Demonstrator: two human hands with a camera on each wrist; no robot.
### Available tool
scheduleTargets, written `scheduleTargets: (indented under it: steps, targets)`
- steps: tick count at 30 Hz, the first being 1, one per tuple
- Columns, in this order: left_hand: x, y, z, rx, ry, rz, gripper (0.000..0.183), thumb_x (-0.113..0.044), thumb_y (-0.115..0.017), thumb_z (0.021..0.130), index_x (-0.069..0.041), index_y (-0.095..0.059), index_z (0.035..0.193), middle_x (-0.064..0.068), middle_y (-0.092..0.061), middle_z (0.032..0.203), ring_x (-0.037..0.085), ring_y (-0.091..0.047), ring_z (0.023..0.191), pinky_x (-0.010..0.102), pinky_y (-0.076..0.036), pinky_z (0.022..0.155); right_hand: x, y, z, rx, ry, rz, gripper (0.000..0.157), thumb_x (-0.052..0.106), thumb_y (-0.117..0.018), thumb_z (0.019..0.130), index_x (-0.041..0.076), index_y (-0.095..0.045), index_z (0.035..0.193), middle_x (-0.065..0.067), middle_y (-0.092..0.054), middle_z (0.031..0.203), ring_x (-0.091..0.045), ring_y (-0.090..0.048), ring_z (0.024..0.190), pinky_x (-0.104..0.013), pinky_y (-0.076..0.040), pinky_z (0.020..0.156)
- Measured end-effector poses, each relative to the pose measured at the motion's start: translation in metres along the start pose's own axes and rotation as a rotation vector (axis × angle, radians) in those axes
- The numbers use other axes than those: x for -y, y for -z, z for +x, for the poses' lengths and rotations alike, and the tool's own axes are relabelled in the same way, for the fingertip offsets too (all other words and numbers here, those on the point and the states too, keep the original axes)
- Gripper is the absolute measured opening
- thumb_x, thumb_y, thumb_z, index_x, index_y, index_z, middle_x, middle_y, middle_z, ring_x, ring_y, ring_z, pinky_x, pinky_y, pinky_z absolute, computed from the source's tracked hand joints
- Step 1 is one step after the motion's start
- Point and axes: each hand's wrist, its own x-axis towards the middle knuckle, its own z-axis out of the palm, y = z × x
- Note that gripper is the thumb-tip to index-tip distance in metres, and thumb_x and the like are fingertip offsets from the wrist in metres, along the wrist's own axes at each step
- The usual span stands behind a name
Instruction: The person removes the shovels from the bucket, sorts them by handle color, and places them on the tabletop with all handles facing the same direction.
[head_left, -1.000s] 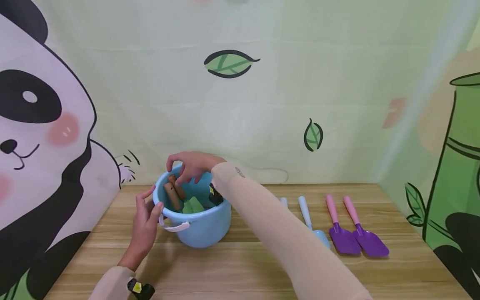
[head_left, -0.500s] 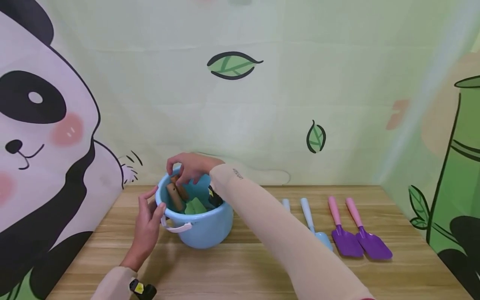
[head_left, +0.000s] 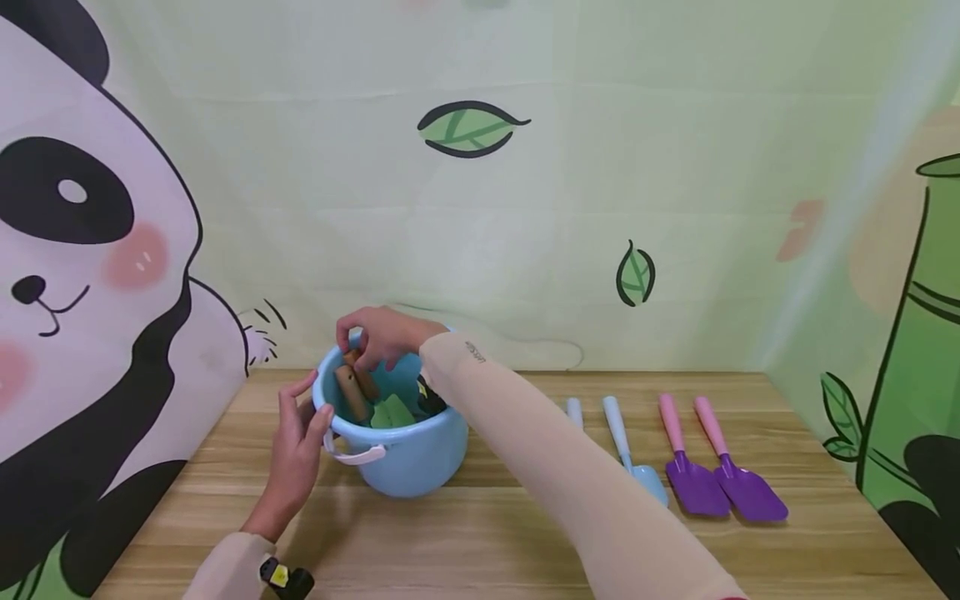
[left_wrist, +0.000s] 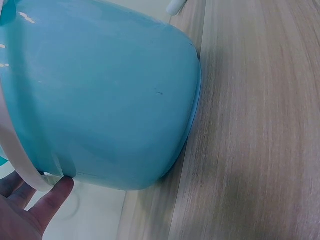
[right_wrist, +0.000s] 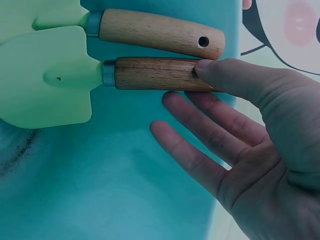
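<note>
A light blue bucket (head_left: pixel 412 458) with a white handle (head_left: pixel 356 456) stands upright on the wooden table. My left hand (head_left: pixel 296 458) holds it at the left side of the rim; in the left wrist view the thumb (left_wrist: pixel 56 197) lies against its wall beside the white handle. Inside are two small green shovels with wooden handles. My right hand (head_left: pixel 386 335) reaches over the rim and pinches the handle of one green shovel (right_wrist: pixel 155 74) between thumb and fingers. The other green shovel (right_wrist: pixel 160 32) leans right beside it, untouched. Its blade overlaps the first in the head view.
To the right on the table (head_left: pixel 480 550) lie two purple shovels with pink handles, one left (head_left: pixel 697 487) and one right (head_left: pixel 750 493). A light blue shovel (head_left: pixel 618 429) and another pale blue handle (head_left: pixel 574 412) are partly behind my right sleeve. A panda-print backdrop (head_left: pixel 525 208) stands behind.
The head view has shifted slightly, moving the scene a little to the right in the picture. Both hands keep their places at the bucket, the right one still pinching the shovel handle.
</note>
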Motion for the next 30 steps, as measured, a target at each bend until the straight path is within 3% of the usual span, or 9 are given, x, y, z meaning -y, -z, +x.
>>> scheduleTargets:
  steps: [30]
  targets:
    - [-0.0012,0.0008,0.0001,0.003,0.013,-0.001,0.052,-0.026,-0.046,0.109,-0.012,-0.025,0.154,0.018,-0.031,0.164,0.05,-0.037,0.144,0.06,-0.044,0.1,-0.0037,0.002,0.003,-0.031,0.022,-0.035,0.018,0.01,-0.075,0.094,0.014,-0.063,0.106,-0.006,-0.07,0.1,-0.02,-0.067,0.086,-0.031,-0.062,0.076]
